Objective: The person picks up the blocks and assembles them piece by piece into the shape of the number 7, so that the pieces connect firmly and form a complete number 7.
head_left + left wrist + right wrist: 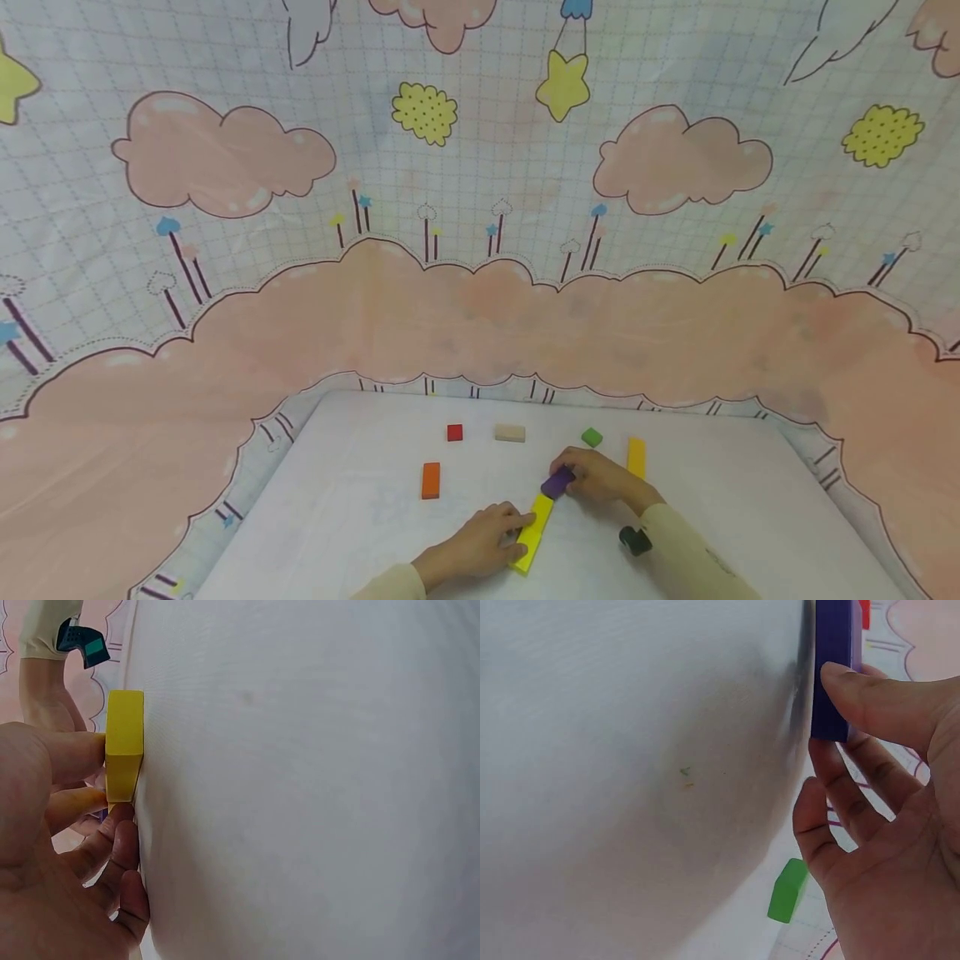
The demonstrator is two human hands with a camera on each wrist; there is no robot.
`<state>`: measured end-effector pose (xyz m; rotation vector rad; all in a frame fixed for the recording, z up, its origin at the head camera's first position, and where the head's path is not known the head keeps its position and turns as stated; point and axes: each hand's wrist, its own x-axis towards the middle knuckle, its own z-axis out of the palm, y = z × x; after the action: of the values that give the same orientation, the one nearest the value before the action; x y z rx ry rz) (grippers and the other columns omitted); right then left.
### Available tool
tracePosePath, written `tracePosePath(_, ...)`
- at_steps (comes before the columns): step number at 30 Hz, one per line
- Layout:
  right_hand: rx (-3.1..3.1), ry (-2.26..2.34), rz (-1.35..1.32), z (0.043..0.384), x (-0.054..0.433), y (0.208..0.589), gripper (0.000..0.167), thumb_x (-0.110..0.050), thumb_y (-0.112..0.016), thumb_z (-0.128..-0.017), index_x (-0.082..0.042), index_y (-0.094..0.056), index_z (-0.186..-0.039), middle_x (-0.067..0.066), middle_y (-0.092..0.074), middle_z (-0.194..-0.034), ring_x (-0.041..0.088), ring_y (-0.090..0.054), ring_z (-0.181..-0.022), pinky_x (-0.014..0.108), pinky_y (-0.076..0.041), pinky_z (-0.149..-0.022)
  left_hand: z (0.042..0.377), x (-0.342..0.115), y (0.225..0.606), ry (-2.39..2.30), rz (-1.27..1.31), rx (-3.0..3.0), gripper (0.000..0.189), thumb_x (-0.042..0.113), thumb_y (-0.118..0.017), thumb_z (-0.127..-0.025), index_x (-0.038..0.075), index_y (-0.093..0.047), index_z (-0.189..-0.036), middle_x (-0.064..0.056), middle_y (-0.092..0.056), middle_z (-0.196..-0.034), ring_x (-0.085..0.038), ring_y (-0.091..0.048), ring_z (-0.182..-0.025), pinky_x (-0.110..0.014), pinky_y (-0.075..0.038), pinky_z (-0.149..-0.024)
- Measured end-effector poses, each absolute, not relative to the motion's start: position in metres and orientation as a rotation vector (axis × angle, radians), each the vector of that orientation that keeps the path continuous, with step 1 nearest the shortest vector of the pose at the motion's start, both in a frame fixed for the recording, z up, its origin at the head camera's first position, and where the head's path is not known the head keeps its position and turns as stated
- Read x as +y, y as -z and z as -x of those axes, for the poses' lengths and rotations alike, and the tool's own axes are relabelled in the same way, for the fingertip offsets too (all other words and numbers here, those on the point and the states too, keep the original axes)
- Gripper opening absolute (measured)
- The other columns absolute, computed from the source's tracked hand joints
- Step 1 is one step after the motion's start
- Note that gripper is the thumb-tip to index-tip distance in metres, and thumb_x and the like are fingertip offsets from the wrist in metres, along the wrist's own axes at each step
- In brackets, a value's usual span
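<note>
Two yellow blocks, the nearer one (528, 557) and the farther one (542, 506), lie end to end in a slanting row on the white table. My left hand (483, 540) rests its thumb and index fingertips on top of them. In the left wrist view, the near yellow block (124, 724) shows its end, with the thumb on its upper face. My right hand (600, 477) pinches a purple block (557, 482) at the row's far end. In the right wrist view the thumb lies along the purple block's (832, 705) side, fingers opposite.
On the white table (345, 475), an orange block (431, 481) lies to the left. Farther back are a red block (454, 432), a beige block (510, 433) and a green block (592, 437). Another yellow block (637, 454) lies behind the right wrist. Printed cloth hangs behind the table.
</note>
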<state>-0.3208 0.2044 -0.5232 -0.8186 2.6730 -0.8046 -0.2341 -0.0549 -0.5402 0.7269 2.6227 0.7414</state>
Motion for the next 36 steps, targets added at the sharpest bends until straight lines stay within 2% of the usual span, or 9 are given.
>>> tracePosePath(13,2.629,0.838,0.867,0.325,0.201,0.531,0.033,0.000,-0.060,-0.092,-0.023,-0.068,-0.115,-0.003,-0.065,-0.120,0.023,-0.060,-0.113,0.049,-0.047,-0.103,0.234,-0.054,0.543,-0.763,-0.673,2.602,0.048,0.037,-0.065,-0.093,0.034,-0.054,-0.140,0.013,-0.057,-0.108,-0.003,-0.044,-0.086,-0.024,-0.046,-0.079)
tracePosePath(18,2.616,0.880,0.833,0.325,0.201,0.533,0.037,-0.002,-0.064,-0.090,-0.021,-0.066,-0.122,0.000,-0.064,-0.126,0.025,-0.060,-0.115,0.051,-0.047,-0.103,0.234,-0.055,0.542,-0.756,-0.680,2.605,0.049,0.037,-0.066,-0.093,0.033,-0.054,-0.140,0.012,-0.057,-0.109,-0.003,-0.044,-0.086,-0.024,-0.046,-0.079)
tracePosePath(21,2.622,0.921,0.778,0.324,0.202,0.533,0.038,-0.009,-0.069,-0.089,-0.019,-0.064,-0.126,0.004,-0.064,-0.126,0.026,-0.061,-0.113,0.051,-0.049,-0.100,0.234,-0.055,0.541,-0.747,-0.671,2.609,0.049,0.038,-0.065,-0.093,0.034,-0.054,-0.140,0.012,-0.057,-0.110,-0.003,-0.045,-0.086,-0.024,-0.047,-0.081)
tracePosePath(24,2.674,0.970,0.674,0.321,0.200,0.535,0.039,-0.019,-0.074,-0.087,-0.016,-0.063,-0.125,0.006,-0.065,-0.120,0.024,-0.061,-0.108,0.049,-0.051,-0.096,0.234,-0.055,0.541,-0.747,-0.671,2.607,0.048,0.038,-0.065,-0.094,0.034,-0.054,-0.140,0.012,-0.057,-0.111,-0.003,-0.045,-0.087,-0.025,-0.047,-0.082)
tracePosePath(28,2.768,1.026,0.486,0.317,0.194,0.539,0.040,-0.026,-0.078,-0.083,-0.015,-0.065,-0.119,0.002,-0.067,-0.110,0.017,-0.059,-0.098,0.040,-0.053,-0.089,0.233,-0.056,0.540,-0.751,-0.672,2.602,0.049,0.037,-0.065,-0.093,0.034,-0.054,-0.141,0.011,-0.058,-0.112,-0.003,-0.045,-0.087,-0.026,-0.048,-0.083)
tracePosePath(32,2.828,1.059,0.381,0.313,0.190,0.539,0.038,-0.026,-0.080,-0.081,-0.013,-0.066,-0.114,0.000,-0.066,-0.102,0.014,-0.055,-0.090,0.031,-0.050,-0.080,0.234,-0.056,0.540,-0.738,-0.675,2.606,0.049,0.038,-0.065,-0.093,0.034,-0.053,-0.141,0.011,-0.058,-0.113,-0.003,-0.046,-0.088,-0.026,-0.048,-0.083)
tracePosePath(36,2.849,1.076,0.274,0.310,0.186,0.535,0.035,-0.025,-0.081,-0.080,-0.011,-0.067,-0.109,0.000,-0.065,-0.096,0.015,-0.053,-0.084,0.028,-0.048,-0.075,0.235,-0.055,0.540,-0.745,-0.675,2.602,0.050,0.038,-0.065,-0.093,0.035,-0.053,-0.141,0.011,-0.058,-0.113,-0.003,-0.045,-0.088,-0.025,-0.048,-0.083)
